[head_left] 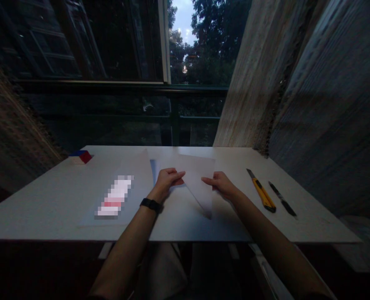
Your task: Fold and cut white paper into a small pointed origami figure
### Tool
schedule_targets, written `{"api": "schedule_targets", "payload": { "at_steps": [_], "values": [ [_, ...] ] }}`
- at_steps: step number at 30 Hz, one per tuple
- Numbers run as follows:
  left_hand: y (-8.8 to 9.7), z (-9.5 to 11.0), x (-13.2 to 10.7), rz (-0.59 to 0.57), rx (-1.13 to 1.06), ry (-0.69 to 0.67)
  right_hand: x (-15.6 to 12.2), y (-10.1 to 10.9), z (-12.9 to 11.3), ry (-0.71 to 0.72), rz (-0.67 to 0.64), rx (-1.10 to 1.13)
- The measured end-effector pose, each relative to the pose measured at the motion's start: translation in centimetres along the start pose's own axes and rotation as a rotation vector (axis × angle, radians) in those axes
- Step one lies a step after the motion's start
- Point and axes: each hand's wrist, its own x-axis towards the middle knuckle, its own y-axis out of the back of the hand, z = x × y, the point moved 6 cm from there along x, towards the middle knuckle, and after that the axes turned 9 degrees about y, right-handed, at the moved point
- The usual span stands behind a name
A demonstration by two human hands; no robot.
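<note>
A piece of white paper (200, 179) with a slanting lower left edge is held up over the table between my two hands. My left hand (169, 180), with a dark band at the wrist, pinches its left edge between thumb and fingers. On the opposite side my right hand (220, 183) grips the right edge, thumb in front and the fingers partly hidden behind. The paper's lower corner points down toward the table's front.
On the white table (185, 229), a yellow utility knife (261, 191) and a black pen (282, 199) lie at right. A larger paper sheet (137, 166) and a blurred-out bright rectangle (116, 196) are at left. A colored cube (81, 157) sits at the far left edge. Curtains (244, 75) flank the window.
</note>
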Motion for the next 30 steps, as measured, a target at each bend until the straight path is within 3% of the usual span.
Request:
{"api": "schedule_targets", "payload": {
  "at_steps": [3,8,13,20,30],
  "values": [
    [-0.4,-0.2,-0.1,-0.037,0.027,0.018,-0.1,0.1,-0.2,0.021,0.035,-0.014],
    [-2.8,-1.8,-0.9,-0.235,0.193,0.118,0.2,-0.6,0.2,0.093,0.13,0.1],
    [-3.6,-3.2,-0.9,-0.306,0.302,0.167,0.3,-0.5,0.5,0.164,0.261,0.152],
    [-2.9,-2.9,-0.3,-0.226,0.182,0.152,0.2,-0.2,0.7,0.063,0.254,0.263],
    [-1.9,-1.3,-0.3,-0.014,0.026,0.005,-0.2,-1.9,1.0,0.009,0.051,0.259]
  ]
}}
